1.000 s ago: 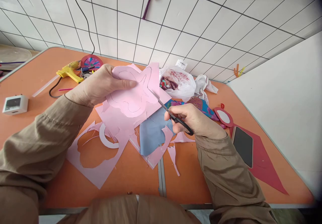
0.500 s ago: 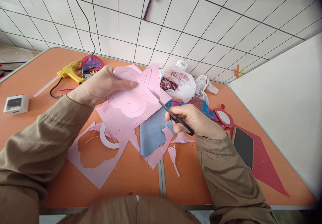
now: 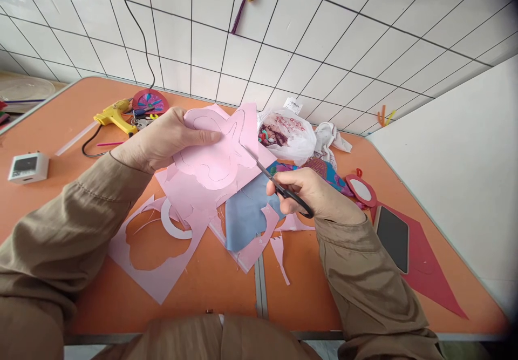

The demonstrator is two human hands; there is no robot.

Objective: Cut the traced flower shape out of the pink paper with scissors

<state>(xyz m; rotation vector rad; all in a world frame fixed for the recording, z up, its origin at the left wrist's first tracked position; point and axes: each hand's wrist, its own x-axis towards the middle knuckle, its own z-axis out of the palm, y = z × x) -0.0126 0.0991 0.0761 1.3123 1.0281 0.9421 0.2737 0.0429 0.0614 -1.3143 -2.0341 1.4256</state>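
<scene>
Cutting cleanly along the drawn curve looks to be the step in hand, and doing it well probably depends more on turning the pink sheet [image 3: 208,171] than on twisting the scissors [image 3: 301,207]. The sheet is raised above the middle of the orange tabletop [image 3: 226,300], pinched in the grip of the left hand [image 3: 164,138], the thumb flat on the drawn face and the other fingers mostly hidden behind. The right hand [image 3: 311,190] has its grip closed around the black handles, and the blades run in from the sheet's right side, tips near the notch between two lobes of the outline. They look nearly together, though whether a sliver of gap remains between them I cannot tell. That notch is the delicate spot: short snips with the tips should serve better than one long bite, and stopping right at the inner corner would guard against nicking the neighbouring lobe. The left thumb presses well inside the outline, clear of the blades, which is sound; a firm yet light pinch ought to stop the sheet from buckling. Below lie a blue piece [image 3: 245,219] and a pink offcut [image 3: 156,284], so cutting up in the air, well away from both, seems wise.
</scene>
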